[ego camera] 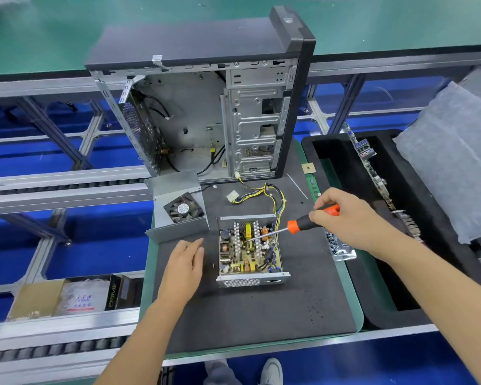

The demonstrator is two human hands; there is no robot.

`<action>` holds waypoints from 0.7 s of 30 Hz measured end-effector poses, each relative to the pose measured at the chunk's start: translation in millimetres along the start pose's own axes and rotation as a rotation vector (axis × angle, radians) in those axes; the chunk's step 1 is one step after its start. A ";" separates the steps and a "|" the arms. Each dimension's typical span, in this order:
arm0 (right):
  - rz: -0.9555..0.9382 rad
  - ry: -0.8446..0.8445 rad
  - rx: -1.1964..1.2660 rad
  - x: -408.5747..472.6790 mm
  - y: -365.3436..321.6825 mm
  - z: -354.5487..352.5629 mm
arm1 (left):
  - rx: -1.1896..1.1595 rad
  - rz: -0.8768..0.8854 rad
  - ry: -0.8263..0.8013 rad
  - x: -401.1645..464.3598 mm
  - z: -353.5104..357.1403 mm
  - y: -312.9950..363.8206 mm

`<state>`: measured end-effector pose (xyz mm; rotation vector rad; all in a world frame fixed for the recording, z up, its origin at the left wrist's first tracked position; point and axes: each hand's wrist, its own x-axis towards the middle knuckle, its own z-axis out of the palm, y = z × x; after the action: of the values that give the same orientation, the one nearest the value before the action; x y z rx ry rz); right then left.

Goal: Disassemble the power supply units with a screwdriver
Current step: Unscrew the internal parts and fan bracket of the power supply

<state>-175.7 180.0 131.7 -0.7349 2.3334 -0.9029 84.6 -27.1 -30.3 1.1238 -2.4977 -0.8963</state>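
Grey steel, the stripped computer case [206, 107] stands upright well beyond both hands, its open side turned toward the person, probably pushed back to free working room. Under both hands lies the dark foam mat [261, 309], likely there to stop parts sliding and to catch loose screws.

Ahead of the left hand [185, 266] sits the removed cover [175, 207] with its fan [184, 209], inside face up, set just beside the job rather than on it.

Between the hands rests the power supply unit [250, 251], lid off, its circuit board exposed, its yellow and black cable bundle [264, 194] trailing away toward the case.

That left hand lies released on the mat, fingers straight, just beside the unit's left wall, seemingly ready to steady it. The right hand [345, 218] grasps the orange and black handle of the screwdriver [295, 227], whose shaft slants down into the unit, apparently seeking a board screw.
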 end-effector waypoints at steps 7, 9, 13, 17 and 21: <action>-0.092 -0.067 -0.058 -1.0 -17.3 38.3 | 0.204 -0.078 -0.173 -9.5 4.9 -30.1; -0.146 -0.074 -0.127 -3.0 -22.6 48.8 | 0.263 -0.042 -0.174 -9.0 5.6 -28.4; -0.241 -0.095 -0.247 -9.1 -31.0 67.0 | 0.250 -0.002 -0.152 -11.2 8.4 -24.0; -0.310 -0.130 -0.297 -15.3 -38.1 82.3 | 0.168 0.023 -0.045 -15.3 10.6 -25.1; -0.364 -0.162 -0.377 -19.2 -44.9 92.7 | 0.030 0.123 0.052 -21.0 14.0 -16.6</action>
<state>-89.8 124.0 110.2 -1.3684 2.2856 -0.5184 101.8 -13.9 -51.2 0.9769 -2.5146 -0.7877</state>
